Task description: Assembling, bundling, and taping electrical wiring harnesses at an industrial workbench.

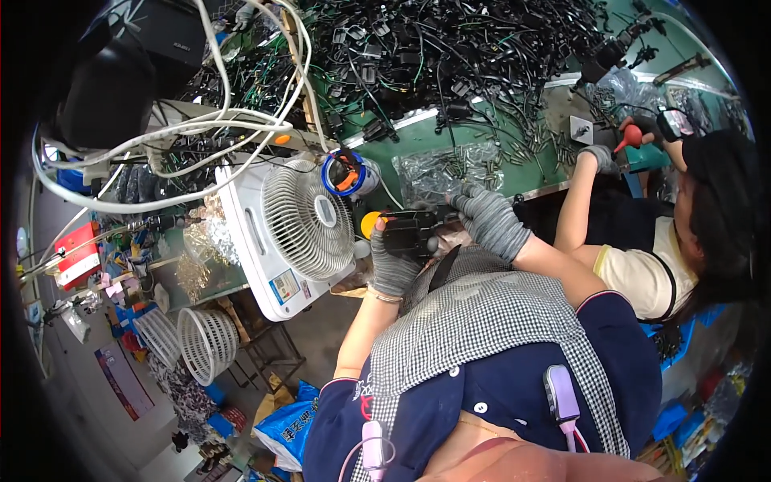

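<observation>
Between your two gloved hands you are holding a small black part (pixel 411 234), close to your chest where both can steady it. Your left hand (pixel 393 265) is cupping it from below, fingers curled around it; your right hand (pixel 488 218) is reaching over, fingertips pressing its top edge. Beyond your fingers, a clear bag of metal pieces (pixel 450 170) is lying near; a white fan (pixel 289 229) is standing left.
</observation>
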A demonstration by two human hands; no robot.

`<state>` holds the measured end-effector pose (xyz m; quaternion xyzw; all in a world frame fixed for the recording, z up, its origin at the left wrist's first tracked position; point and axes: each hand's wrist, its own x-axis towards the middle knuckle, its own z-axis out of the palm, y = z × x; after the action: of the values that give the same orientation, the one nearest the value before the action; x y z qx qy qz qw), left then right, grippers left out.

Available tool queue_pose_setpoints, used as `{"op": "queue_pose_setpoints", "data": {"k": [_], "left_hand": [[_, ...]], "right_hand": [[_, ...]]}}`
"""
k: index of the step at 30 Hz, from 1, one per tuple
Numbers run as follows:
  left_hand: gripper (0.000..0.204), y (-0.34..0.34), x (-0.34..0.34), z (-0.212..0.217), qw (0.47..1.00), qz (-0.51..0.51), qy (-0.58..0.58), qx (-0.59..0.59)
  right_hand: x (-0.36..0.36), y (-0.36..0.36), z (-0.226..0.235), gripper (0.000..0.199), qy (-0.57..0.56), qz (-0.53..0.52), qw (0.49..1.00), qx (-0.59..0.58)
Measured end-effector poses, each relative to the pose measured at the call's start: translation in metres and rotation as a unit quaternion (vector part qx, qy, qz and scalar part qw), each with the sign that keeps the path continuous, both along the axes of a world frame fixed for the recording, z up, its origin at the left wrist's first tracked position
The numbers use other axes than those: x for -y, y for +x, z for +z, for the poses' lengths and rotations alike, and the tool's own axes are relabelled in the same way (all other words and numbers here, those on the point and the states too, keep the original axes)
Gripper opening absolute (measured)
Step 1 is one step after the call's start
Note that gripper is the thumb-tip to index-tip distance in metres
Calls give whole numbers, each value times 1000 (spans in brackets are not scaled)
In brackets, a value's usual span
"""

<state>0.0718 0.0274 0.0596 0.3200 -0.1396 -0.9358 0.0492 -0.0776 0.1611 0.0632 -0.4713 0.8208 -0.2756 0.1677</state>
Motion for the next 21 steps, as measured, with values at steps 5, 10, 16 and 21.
{"op": "queue_pose_setpoints", "data": {"k": [5,10,16,21], "left_hand": [[78,1,-3,-3,986,-89,70,-120],[81,3,-6,-20,991,-119,53,-32],[81,8,-4,-53,991,-102,43,73],[71,6,10,-50,993,-109,34,20]], "right_hand": [[-8,1,-33,31,9,65,997,47],[-19,-23,-91,30,-80,1,967,242],[-34,-102,-184,13,174,-270,942,-98],[-28,-108,-182,13,259,-191,942,-95]]}}
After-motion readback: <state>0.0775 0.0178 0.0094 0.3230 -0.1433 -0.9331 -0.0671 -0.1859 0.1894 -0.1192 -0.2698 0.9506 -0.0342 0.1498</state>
